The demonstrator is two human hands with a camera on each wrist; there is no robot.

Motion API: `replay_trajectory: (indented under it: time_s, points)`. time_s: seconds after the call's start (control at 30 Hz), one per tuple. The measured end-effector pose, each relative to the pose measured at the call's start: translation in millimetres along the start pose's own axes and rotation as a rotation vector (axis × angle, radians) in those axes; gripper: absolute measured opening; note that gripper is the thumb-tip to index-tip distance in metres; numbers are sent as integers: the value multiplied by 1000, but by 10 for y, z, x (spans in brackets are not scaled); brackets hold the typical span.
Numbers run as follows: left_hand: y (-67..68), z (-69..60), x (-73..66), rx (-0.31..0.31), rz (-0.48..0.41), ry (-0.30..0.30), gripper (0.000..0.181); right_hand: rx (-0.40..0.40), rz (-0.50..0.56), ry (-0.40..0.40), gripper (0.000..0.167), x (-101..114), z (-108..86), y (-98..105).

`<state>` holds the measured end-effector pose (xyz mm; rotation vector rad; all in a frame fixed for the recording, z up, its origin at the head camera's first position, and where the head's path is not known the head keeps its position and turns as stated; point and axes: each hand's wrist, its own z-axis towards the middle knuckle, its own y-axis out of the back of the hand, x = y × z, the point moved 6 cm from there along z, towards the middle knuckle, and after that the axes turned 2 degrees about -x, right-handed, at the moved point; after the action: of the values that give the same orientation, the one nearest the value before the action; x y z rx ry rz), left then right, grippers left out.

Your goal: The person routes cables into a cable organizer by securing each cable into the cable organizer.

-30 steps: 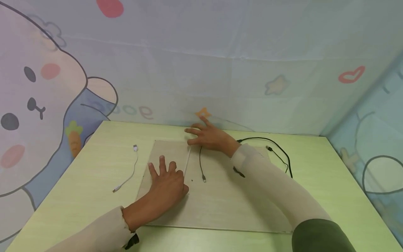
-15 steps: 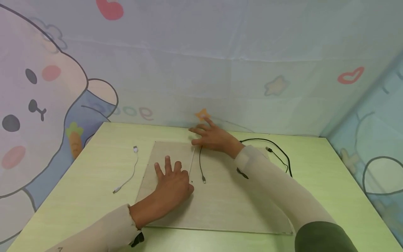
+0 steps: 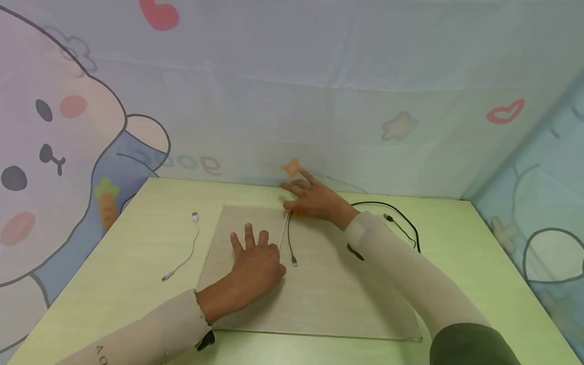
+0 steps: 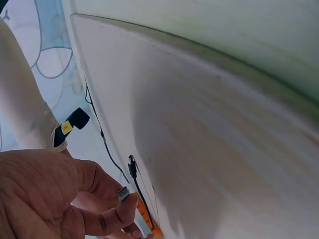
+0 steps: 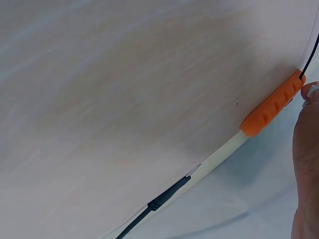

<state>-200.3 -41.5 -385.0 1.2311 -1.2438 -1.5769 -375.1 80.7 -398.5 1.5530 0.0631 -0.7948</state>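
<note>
A white cable (image 3: 284,230) runs straight between my two hands. My left hand (image 3: 257,271) pinches its small connector (image 4: 123,193) between thumb and index finger, other fingers spread. At the board's back edge, my right hand (image 3: 315,200) pinches the cable's far end (image 5: 311,92), beside an orange notched strip (image 5: 274,104). In the head view the hand partly covers this strip (image 3: 298,213). A thin black cable (image 3: 289,235) comes out of the strip's end and lies on the board, its plug (image 4: 132,167) towards me.
Beneath the hands lies a flat board (image 3: 337,299) on the pale yellow table (image 3: 100,263). Another white USB cable (image 3: 193,246) lies at left. A thicker black cable (image 3: 397,205) and a black USB plug (image 3: 389,218) are at back right. A printed cloth (image 3: 255,101) hangs behind.
Both hands have moved right with the white cable, which is now close beside the thin black cable. The orange strip has come into sight under the right hand.
</note>
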Motion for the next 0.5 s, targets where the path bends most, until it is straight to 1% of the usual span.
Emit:
replay_trajectory:
  time_s: [0.17, 0.4, 0.5]
  points:
    - [-8, 27, -20, 6, -3, -8, 24, -3, -8, -14, 19, -21, -23, -40]
    - [-64, 115, -73, 45, 6, 8, 26, -29, -85, -8, 35, -64, -93, -80]
    - [-85, 154, -107, 46, 24, 7, 29, -19, -84, -14, 38, -81, -124, -77]
